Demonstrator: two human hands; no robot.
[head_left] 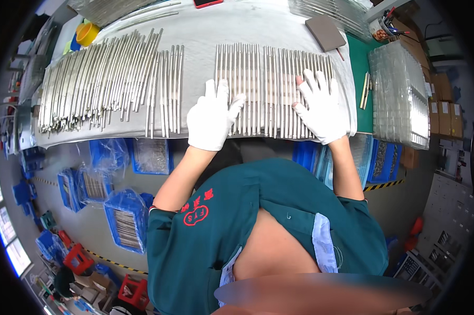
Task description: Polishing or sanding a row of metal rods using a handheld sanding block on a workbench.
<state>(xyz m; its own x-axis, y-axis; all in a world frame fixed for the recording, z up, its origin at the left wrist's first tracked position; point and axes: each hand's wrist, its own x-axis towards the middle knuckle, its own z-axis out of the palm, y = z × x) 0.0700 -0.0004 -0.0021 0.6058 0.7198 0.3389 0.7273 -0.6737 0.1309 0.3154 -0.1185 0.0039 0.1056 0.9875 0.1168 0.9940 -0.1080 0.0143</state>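
White gloves cover both my hands, with some fingertips bare. My left hand (211, 116) lies over the left end of a row of slim silvery metal rods (247, 79), fingers stretched and thumb apart. Toward the right end of that row, my right hand (322, 107) rests flat with its fingers spread over more rods (284, 79). The rods lie side by side, pointing away from me, with a narrow gap dividing the row. Left of my left hand is a small loose group of rods (171, 89), beside a large heap of similar rods (98, 79).
A brown block (325, 32) lies at the far right of the white-covered table (200, 58). Stacked clear plastic trays (402, 94) stand on the green mat (361, 58). A yellow cup (88, 34) is at far left. Blue crates (125, 220) sit on the floor below.
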